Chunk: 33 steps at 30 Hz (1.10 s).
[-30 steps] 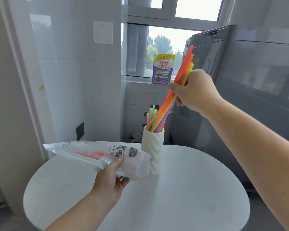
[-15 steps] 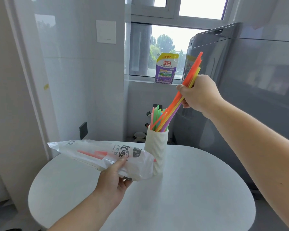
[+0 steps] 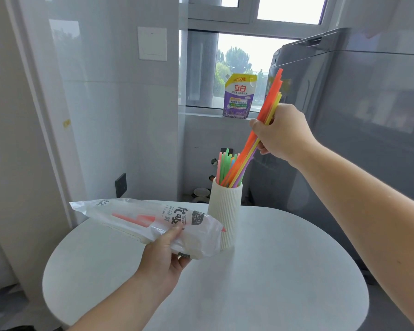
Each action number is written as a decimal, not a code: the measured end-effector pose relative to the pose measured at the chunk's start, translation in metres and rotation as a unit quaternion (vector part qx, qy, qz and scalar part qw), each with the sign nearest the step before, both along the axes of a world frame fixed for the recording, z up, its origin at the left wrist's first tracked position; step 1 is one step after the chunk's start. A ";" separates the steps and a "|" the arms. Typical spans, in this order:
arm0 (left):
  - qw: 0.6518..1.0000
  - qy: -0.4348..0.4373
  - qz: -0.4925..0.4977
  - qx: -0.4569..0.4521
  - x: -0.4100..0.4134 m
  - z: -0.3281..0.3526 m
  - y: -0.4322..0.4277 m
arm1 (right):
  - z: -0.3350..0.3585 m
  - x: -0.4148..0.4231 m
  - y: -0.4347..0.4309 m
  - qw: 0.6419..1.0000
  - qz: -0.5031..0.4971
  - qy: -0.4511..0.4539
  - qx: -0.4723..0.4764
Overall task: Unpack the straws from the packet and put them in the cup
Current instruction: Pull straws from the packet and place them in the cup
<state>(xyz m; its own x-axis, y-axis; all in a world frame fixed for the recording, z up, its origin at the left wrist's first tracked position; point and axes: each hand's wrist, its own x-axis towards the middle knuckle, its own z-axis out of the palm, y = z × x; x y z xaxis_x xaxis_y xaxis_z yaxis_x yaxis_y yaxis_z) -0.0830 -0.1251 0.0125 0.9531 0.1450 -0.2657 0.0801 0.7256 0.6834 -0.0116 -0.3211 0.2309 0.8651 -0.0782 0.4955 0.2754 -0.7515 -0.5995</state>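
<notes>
Right hand (image 3: 281, 133) grips a slanted bundle of straws (image 3: 271, 96) above and right of the cup (image 3: 225, 211). Their lower ends are already inside the cup's mouth, so letting go should drop them in beside the green and pink straws (image 3: 224, 163) standing there. Left hand (image 3: 161, 255) pinches the packet (image 3: 139, 217) just left of the cup, held level off the surface (image 3: 285, 271), probably to keep the rest from sliding out. One red straw seems to lie inside, though the film blurs it.

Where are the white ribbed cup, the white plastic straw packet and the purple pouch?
white ribbed cup (image 3: 227, 206), head view, side wall
white plastic straw packet (image 3: 148, 223), head view, middle
purple pouch (image 3: 240, 99), head view, label
</notes>
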 end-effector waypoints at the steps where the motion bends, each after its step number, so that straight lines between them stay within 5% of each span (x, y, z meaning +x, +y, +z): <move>1: 1.000 0.000 0.001 0.000 0.000 0.000 0.000 | 0.001 0.001 0.001 1.000 0.006 0.007 -0.009; 33: 1.000 -0.006 -0.008 0.017 -0.001 0.001 0.000 | -0.008 0.035 0.020 0.997 0.014 0.041 -0.071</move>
<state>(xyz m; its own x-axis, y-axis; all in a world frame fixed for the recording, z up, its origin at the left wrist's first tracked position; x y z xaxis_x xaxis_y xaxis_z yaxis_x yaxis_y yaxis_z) -0.0836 -0.1249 0.0134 0.9584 0.1375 -0.2501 0.0842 0.7009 0.7082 0.0237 -0.3012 0.2231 0.9037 0.0133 0.4280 0.2530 -0.8229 -0.5087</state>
